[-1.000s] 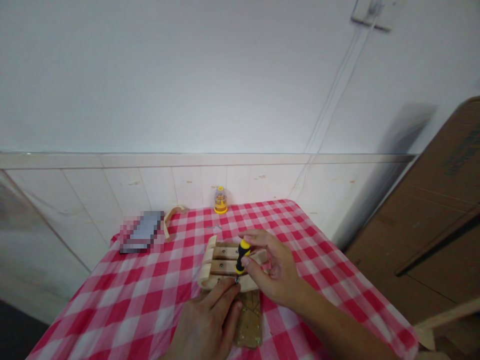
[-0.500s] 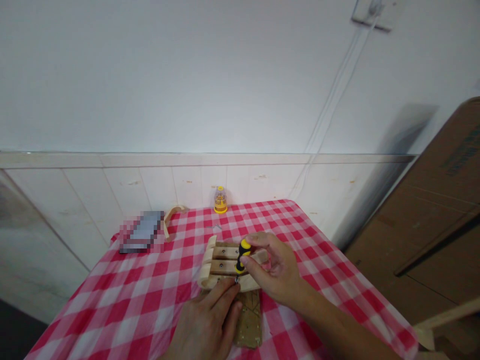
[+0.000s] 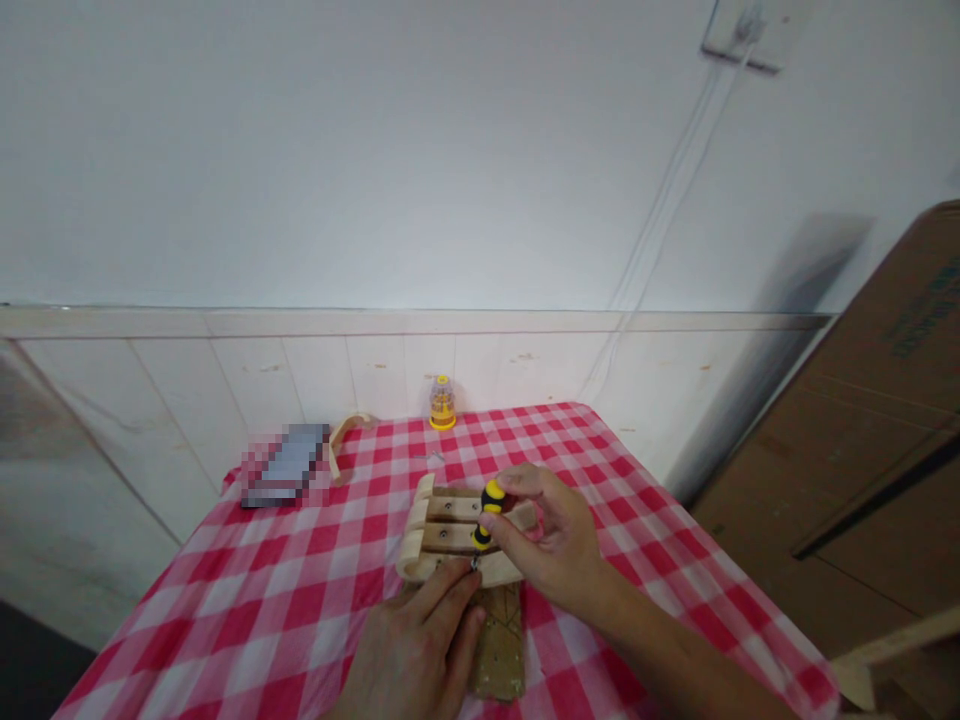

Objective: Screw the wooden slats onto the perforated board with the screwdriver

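A small wooden slatted piece (image 3: 448,534) with curved left ends and several dark screw holes lies on the checked table. My right hand (image 3: 551,540) is closed around a yellow-and-black screwdriver (image 3: 491,510), thumb and fingers on its handle. The tool leans slightly, tip down at the near slat. My left hand (image 3: 416,645) holds the near edge of the wooden piece, its fingertips close beside the screwdriver tip. A small shiny spot, perhaps a screw, shows there but is too small to tell. Under and in front of the piece lies a brown board (image 3: 499,650).
At the back stands a yellow clear-topped bit case (image 3: 442,405). A curved wooden part (image 3: 339,450) and a pixelated dark-edged device (image 3: 289,465) lie back left. A small metal bit (image 3: 433,460) is behind the wooden piece. A large cardboard box (image 3: 847,480) leans right of the table.
The view has shifted very slightly. Both hands stay in place, and the screwdriver handle has barely moved.
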Demonstrator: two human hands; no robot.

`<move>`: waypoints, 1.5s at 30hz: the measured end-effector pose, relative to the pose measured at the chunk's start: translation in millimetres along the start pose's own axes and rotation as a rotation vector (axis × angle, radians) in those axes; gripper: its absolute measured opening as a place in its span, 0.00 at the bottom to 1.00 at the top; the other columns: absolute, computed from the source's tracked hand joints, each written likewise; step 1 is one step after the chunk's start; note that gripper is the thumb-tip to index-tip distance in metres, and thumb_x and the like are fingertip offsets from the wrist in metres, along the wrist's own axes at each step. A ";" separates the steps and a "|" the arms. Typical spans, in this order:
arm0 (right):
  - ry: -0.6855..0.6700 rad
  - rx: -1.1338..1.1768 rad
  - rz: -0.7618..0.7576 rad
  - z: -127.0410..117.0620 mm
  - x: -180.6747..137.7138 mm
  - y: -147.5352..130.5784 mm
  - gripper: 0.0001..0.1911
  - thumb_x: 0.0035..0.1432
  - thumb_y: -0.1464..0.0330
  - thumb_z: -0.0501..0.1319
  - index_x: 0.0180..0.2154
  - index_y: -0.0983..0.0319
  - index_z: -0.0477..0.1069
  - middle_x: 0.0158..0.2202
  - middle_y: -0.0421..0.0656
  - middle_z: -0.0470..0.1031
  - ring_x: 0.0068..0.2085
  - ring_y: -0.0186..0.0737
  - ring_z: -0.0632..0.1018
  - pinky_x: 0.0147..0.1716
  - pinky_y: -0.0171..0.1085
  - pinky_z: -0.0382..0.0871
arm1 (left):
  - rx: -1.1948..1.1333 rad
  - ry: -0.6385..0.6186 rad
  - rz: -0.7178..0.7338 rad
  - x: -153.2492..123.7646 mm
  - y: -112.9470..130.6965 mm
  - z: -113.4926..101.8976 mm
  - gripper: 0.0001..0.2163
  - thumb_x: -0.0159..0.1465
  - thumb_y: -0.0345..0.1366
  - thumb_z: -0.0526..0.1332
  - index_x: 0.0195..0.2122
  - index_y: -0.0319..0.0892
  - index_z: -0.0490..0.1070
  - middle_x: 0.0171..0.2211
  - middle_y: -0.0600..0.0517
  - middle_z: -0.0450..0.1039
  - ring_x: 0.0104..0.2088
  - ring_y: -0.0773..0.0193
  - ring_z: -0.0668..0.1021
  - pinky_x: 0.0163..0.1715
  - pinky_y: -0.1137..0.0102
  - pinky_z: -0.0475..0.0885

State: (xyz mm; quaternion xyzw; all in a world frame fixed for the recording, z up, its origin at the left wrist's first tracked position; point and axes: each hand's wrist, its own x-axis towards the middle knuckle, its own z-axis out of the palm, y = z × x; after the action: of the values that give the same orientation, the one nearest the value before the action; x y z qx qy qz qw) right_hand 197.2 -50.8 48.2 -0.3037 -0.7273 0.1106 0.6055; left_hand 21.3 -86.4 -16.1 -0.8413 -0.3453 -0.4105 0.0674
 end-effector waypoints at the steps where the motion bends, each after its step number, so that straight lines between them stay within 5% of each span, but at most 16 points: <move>1: 0.002 0.000 0.003 0.2 -0.1 0.4 0.15 0.53 0.76 0.68 0.42 0.57 0.71 0.34 0.41 0.78 0.33 0.37 0.79 0.32 0.34 0.77 | -0.001 0.001 -0.003 -0.3 -0.1 0.3 0.14 0.71 0.36 0.51 0.45 0.40 0.76 0.42 0.46 0.82 0.33 0.62 0.85 0.30 0.70 0.83; 26: 0.015 -0.033 -0.001 0.7 -1.9 5.2 0.15 0.54 0.75 0.68 0.41 0.56 0.70 0.35 0.41 0.76 0.34 0.38 0.79 0.32 0.35 0.77 | -0.019 -0.021 0.000 -2.2 -1.9 0.0 0.12 0.70 0.35 0.53 0.45 0.41 0.75 0.44 0.46 0.82 0.35 0.62 0.85 0.32 0.71 0.83; 39: 0.074 0.010 0.218 6.0 -2.4 2.5 0.12 0.54 0.72 0.68 0.40 0.56 0.71 0.35 0.41 0.79 0.33 0.39 0.82 0.32 0.37 0.79 | 0.219 0.129 0.137 -1.8 -1.2 -8.9 0.09 0.69 0.29 0.52 0.38 0.40 0.72 0.31 0.47 0.81 0.27 0.62 0.83 0.21 0.73 0.76; 45: -0.076 -0.071 0.182 8.8 7.5 -11.4 0.11 0.57 0.68 0.68 0.42 0.55 0.72 0.36 0.41 0.81 0.36 0.41 0.83 0.36 0.39 0.79 | 0.278 0.080 0.213 -6.1 -0.2 -7.0 0.10 0.69 0.29 0.52 0.40 0.39 0.73 0.33 0.46 0.81 0.31 0.62 0.83 0.25 0.74 0.77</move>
State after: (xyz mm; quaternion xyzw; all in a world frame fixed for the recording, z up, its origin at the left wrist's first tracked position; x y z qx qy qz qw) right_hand 184.7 -53.7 58.2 -0.3850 -0.7225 0.1507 0.5541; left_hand 14.0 -92.3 -16.0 -0.8385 -0.3049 -0.3826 0.2400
